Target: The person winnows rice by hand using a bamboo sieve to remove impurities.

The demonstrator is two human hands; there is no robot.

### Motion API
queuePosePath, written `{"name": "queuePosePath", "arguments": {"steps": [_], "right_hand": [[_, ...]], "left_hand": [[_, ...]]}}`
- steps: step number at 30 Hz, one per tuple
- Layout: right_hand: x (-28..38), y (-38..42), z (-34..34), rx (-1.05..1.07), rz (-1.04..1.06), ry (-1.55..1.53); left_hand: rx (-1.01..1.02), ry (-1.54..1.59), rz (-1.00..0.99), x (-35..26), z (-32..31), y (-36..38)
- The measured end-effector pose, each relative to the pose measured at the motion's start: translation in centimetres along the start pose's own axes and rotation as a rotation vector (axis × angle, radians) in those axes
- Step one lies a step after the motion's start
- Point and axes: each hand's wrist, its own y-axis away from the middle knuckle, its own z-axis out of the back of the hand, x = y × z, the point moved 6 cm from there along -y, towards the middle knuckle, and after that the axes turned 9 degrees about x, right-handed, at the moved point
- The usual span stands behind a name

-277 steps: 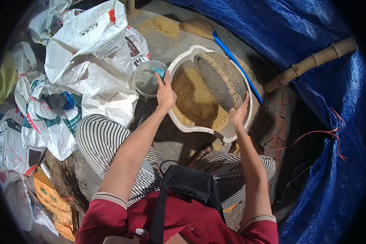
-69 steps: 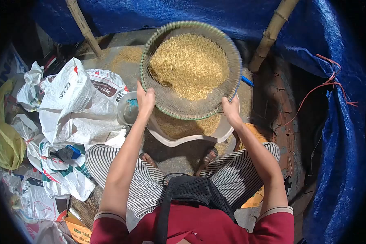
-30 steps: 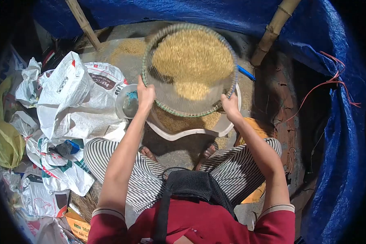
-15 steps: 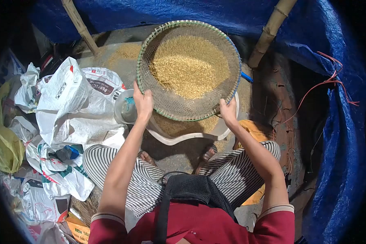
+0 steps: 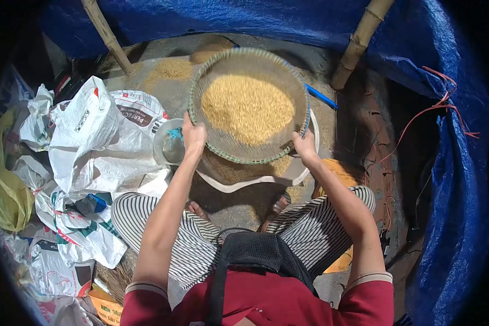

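A round woven winnowing basket is held up in front of me, its rim bound in green and blue. Golden grain, blurred by motion, lies heaped across its middle. My left hand grips the near-left rim, and my right hand grips the near-right rim, thumb on top. Beneath the basket stands a white basin with a wavy edge, holding more grain; the basket hides most of it. Just left of the basin is a translucent plastic container with something turquoise inside.
White woven sacks pile up on the left, beside a yellow bag. Spilled grain and a broom lie at the back. Bamboo poles and a blue tarp enclose the area. A blue stick shows right of the basket.
The basket's far rim has dropped toward me, so it looks shallower and the broom shows behind it. The grain has spread into a wider heap. Both hands keep their grip.
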Motion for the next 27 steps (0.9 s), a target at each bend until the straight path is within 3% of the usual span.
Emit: {"name": "queuePosePath", "arguments": {"steps": [1, 2, 5, 6, 8, 11, 15, 17, 18, 20, 21, 23, 25, 27], "right_hand": [[1.1, 0.1, 0.5, -0.149, 0.189, 0.076], [0.9, -0.1, 0.5, -0.148, 0.192, 0.076], [1.6, 0.1, 0.6, -0.179, 0.300, -0.073], [1.1, -0.6, 0.4, -0.131, 0.192, -0.012], [0.2, -1.0, 0.3, -0.082, 0.088, 0.050], [-1.3, 0.1, -0.6, 0.096, -0.232, 0.013], [-1.4, 0.0, -0.6, 0.137, -0.246, 0.051], [0.5, -0.2, 0.2, 0.030, -0.039, 0.015], [0.7, -0.2, 0.2, 0.024, -0.040, 0.013], [3.0, 0.3, 1.0, -0.147, 0.276, -0.068], [3.8, 0.8, 1.2, -0.159, 0.319, -0.063], [4.1, 0.7, 1.1, -0.168, 0.330, -0.076], [3.4, 0.6, 1.1, -0.181, 0.336, -0.090], [0.0, -0.8, 0.2, -0.061, 0.027, 0.079]], "left_hand": [[-0.055, 0.020, -0.213, -3.0, 0.6, 1.1], [-0.111, 0.039, -0.425, -5.0, 1.1, 1.9], [-0.178, 0.108, -0.390, -2.7, 1.0, 1.3], [-0.178, 0.108, -0.389, -2.2, 1.0, 1.1], [0.022, 0.010, -0.046, 0.5, 0.0, -0.1], [0.038, -0.052, 0.000, 3.5, -0.8, -0.9], [0.002, 0.005, 0.022, 2.1, -0.7, -0.1], [-0.075, 0.037, -0.057, -0.9, 0.2, 0.4], [-0.070, 0.037, -0.060, -1.8, 0.4, 0.6], [-0.066, 0.155, -0.340, -4.8, 1.1, 1.3], [-0.070, 0.157, -0.341, -5.4, 1.2, 1.4], [-0.144, 0.169, -0.476, -6.6, 1.6, 2.5], [-0.078, 0.105, -0.369, -3.8, 1.0, 1.1], [0.008, -0.001, -0.234, 1.1, -0.3, -0.8]]}}
